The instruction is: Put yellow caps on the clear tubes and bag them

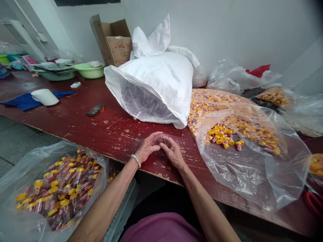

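My left hand [149,146] and my right hand [173,152] meet at the near edge of the red table. Their fingers curl around clear plastic bottles [163,139], partly hidden and hard to count. A beaded bracelet [136,160] circles my left wrist. Just beyond my hands, a large white sack [161,77] lies with its mouth toward me, and many clear plastic pieces [141,99] show inside. To the right, an open clear bag [234,174] holds small yellow caps with reddish wrapped parts [222,136].
Below the table at left, a clear bag [15,178] holds yellow-capped bottles [63,188]. On the worn red table [88,134] are a blue cloth [21,101], a white cup-like item [46,97], green basins [91,71] and a cardboard box [118,50]. More bags [232,77] line the wall.
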`<state>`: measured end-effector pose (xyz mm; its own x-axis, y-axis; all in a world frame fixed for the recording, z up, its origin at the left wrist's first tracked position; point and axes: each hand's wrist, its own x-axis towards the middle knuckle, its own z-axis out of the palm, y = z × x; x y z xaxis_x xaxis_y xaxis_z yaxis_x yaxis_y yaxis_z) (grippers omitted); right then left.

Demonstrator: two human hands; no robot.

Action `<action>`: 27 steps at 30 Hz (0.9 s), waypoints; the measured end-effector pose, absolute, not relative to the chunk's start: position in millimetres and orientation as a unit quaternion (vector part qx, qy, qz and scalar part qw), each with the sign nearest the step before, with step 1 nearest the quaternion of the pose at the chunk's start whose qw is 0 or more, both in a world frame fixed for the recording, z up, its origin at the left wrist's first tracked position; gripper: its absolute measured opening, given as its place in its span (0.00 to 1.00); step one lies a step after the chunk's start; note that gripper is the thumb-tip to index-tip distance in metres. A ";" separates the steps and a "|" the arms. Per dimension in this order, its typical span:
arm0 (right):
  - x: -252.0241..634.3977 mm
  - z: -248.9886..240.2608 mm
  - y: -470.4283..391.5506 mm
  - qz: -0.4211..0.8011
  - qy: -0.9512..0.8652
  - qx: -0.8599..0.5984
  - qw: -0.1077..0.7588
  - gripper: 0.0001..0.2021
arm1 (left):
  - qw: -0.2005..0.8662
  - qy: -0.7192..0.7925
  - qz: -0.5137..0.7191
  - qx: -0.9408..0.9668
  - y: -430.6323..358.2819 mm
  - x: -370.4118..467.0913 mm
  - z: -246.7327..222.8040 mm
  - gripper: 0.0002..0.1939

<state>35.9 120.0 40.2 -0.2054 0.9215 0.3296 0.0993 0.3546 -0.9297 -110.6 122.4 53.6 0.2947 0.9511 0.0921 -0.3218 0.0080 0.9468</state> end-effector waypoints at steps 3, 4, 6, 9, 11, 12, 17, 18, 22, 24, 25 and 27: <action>36.5 39.2 114.8 0.325 -0.712 -0.434 0.445 0.14 | 0.616 0.319 0.513 0.506 121.6 -107.4 51.0 0.29; 36.6 38.8 113.2 0.299 -0.723 -0.446 0.434 0.14 | 0.605 0.328 0.517 0.510 121.7 -106.3 50.4 0.27; 37.4 38.0 110.4 0.263 -0.731 -0.462 0.427 0.15 | 0.580 0.355 0.517 0.519 122.1 -103.8 50.2 0.24; 42.8 37.9 106.9 0.239 -0.736 -0.472 0.422 0.16 | 0.556 0.384 0.496 0.545 122.3 -100.6 51.9 0.20; 51.1 39.2 103.8 0.223 -0.732 -0.484 0.424 0.18 | 0.548 0.391 0.486 0.558 121.9 -100.0 53.9 0.20; 56.5 40.6 101.8 0.213 -0.732 -0.490 0.423 0.19 | 0.548 0.393 0.482 0.559 121.6 -100.1 54.9 0.19; 83.1 55.4 86.7 0.187 -0.773 -0.517 0.316 0.16 | 0.566 0.396 0.461 0.558 119.1 -102.8 60.8 0.19; 85.5 59.4 83.9 0.187 -0.779 -0.524 0.290 0.15 | 0.563 0.398 0.458 0.561 118.5 -103.2 62.1 0.20; 79.5 72.3 78.7 0.199 -0.800 -0.498 0.271 0.14 | 0.551 0.403 0.452 0.574 116.8 -102.9 66.0 0.21; 70.3 74.2 79.9 0.206 -0.791 -0.483 0.315 0.14 | 0.550 0.398 0.453 0.578 116.8 -101.7 66.0 0.20; 65.5 73.7 80.9 0.209 -0.779 -0.481 0.343 0.13 | 0.549 0.395 0.452 0.581 117.1 -101.1 65.6 0.20; 56.9 70.3 83.2 0.217 -0.745 -0.486 0.401 0.12 | 0.548 0.396 0.441 0.589 117.8 -100.0 64.0 0.20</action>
<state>56.9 83.2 70.3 -0.2054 0.8990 0.3868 0.5505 0.4329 -0.7138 -100.0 117.8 64.0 0.2962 0.9513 0.0856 -0.0167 -0.0844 0.9963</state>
